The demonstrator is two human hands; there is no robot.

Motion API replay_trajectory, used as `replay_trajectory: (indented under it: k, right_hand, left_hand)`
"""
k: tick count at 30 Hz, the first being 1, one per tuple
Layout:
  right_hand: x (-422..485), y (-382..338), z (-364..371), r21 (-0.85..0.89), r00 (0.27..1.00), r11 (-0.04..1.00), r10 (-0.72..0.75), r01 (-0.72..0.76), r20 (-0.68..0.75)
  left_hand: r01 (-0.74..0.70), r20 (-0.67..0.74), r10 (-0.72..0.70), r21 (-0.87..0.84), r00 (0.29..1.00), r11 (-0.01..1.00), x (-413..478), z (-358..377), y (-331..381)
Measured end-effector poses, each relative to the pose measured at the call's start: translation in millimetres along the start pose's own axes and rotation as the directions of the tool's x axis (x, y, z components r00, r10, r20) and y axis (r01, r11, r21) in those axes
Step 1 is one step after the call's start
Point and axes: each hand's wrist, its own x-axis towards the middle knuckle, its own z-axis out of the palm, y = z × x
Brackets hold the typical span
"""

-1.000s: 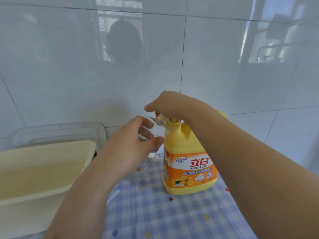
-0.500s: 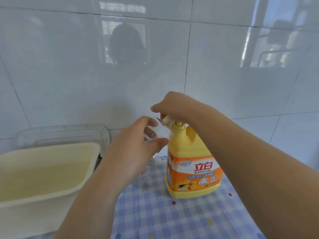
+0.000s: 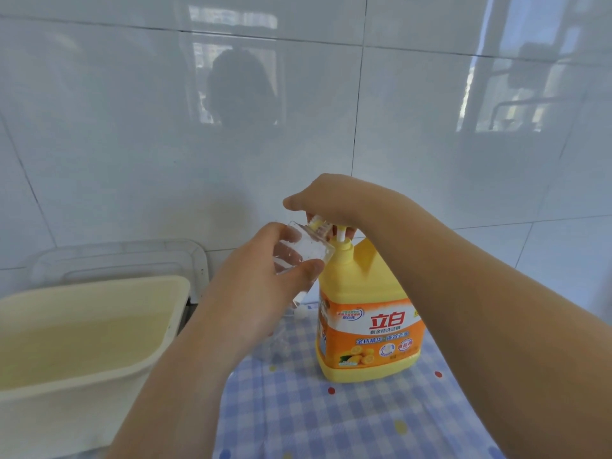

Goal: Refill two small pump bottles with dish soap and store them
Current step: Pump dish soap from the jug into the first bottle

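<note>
Aslant, clear bottle, pinched in left hand

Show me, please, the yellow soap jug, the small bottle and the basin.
soap jug (image 3: 367, 329): head view, orange label.
small bottle (image 3: 309, 248): head view, clear side wall.
basin (image 3: 66, 409): head view, front outer wall.

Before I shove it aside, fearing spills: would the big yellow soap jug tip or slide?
Likely stable: the yellow soap jug stands on a broad base. Probably heavy, though its fill is hidden. The checked cover may bunch under it.
</note>
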Motion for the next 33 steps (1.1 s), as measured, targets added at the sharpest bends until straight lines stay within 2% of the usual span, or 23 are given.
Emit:
replay_trajectory:
  k: [10, 15, 21, 33]
  right_hand:
    - [2.1, 5.3, 0.5, 0.042, 1.000, 0.999, 0.026, -0.025, -0.014]
    - [2.1, 7.9, 7.9, 0.004, 0.999, 1.000, -0.029, 0.029, -0.045]
    - [2.6, 8.3, 9.3, 0.039, 0.996, 0.999, -0.012, 0.016, -0.085]
    - [8.8, 8.6, 8.0, 0.033, 0.991, 0.999, -0.001, 0.005, -0.135]
  left_hand:
    - [-0.018, 0.005, 0.018, 0.033, 1.000, 0.999, 0.0, 0.3, 1.3]
    - [-0.001, 0.030, -0.001, 0.050, 1.000, 0.999, -0.1, -0.1, -0.8]
    - [0.009, 0.033, -0.012, 0.085, 0.999, 0.996, -1.6, -0.7, 1.2]
    - [-0.008, -0.063, 0.022, 0.206, 0.998, 0.979, -5.2, -0.8, 7.0]
